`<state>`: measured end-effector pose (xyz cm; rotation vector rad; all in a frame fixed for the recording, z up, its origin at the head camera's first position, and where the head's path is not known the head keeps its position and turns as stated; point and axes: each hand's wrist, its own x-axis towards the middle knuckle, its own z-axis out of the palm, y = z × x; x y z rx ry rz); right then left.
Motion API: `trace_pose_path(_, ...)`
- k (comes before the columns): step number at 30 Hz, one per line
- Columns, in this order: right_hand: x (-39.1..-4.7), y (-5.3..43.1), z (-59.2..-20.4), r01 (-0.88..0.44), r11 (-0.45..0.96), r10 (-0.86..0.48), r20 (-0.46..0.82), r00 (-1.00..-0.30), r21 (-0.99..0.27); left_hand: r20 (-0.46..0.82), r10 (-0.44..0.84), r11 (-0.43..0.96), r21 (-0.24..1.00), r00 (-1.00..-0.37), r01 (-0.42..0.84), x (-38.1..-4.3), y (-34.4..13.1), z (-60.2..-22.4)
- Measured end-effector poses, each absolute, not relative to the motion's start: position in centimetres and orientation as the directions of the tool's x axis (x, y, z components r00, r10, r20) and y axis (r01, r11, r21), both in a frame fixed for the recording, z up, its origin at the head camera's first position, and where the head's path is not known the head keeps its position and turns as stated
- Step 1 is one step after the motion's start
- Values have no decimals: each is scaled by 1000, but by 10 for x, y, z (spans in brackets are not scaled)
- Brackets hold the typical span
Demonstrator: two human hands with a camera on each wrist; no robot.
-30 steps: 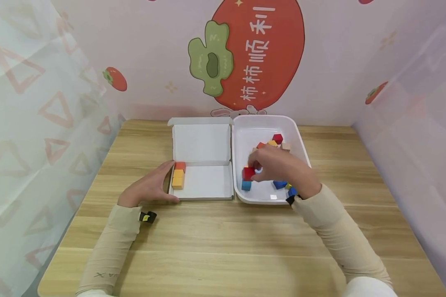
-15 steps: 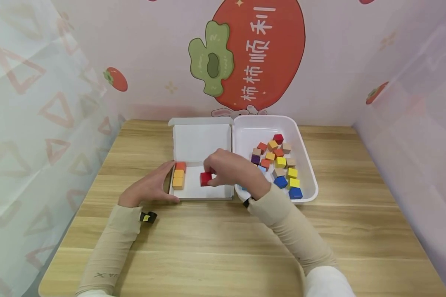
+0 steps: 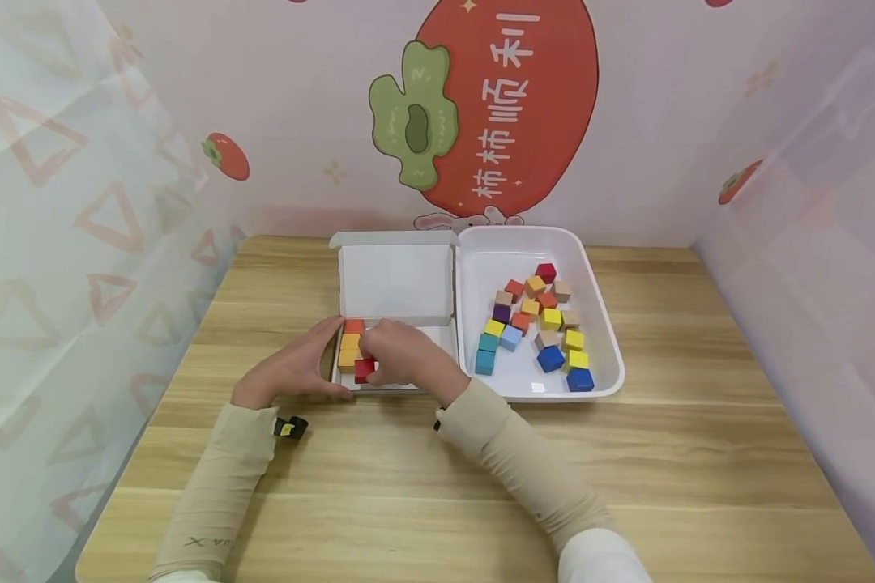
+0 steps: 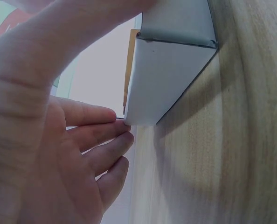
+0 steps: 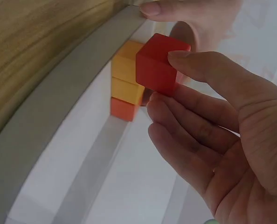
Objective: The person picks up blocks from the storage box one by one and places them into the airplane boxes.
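My left hand [image 3: 292,372] holds the left end of an open white cardboard box [image 3: 397,279], thumb at its front corner and fingertips at the far corner in the left wrist view. Between thumb and fingers, my right hand [image 3: 408,355] pinches a red cube [image 5: 158,67] over the box's front left part. Along the box's left wall stand two yellow-orange cubes [image 3: 349,342] and an orange-red cube [image 3: 353,326] in a row. In the right wrist view the red cube is close beside this row, overlapping the nearest yellow-orange cube. My right hand covers part of the box floor.
Right of the box, against its side, stands a white tray [image 3: 611,356] with many coloured cubes, including teal, blue, yellow and plain wood. Behind both rises a printed wall [image 3: 292,105]. The wooden table [image 3: 408,486] extends in front.
My right hand has carried the red cube from the tray leftward over the box to the row of cubes. The left hand stays in place at the box.
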<state>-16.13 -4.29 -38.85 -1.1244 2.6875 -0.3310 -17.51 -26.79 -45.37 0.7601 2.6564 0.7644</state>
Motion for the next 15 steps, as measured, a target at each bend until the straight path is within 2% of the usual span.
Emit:
trace_pose_path(7,-165,-50,-404,-665,694,-709,-99,-699,-277,-133,536,740,550,-833,388,-175,-268,-454)
trace_pose_path(15,-166,-54,-415,-647,690,-707,-109,-699,-323,-141,539,748,535,-831,394,-175,-268,-454)
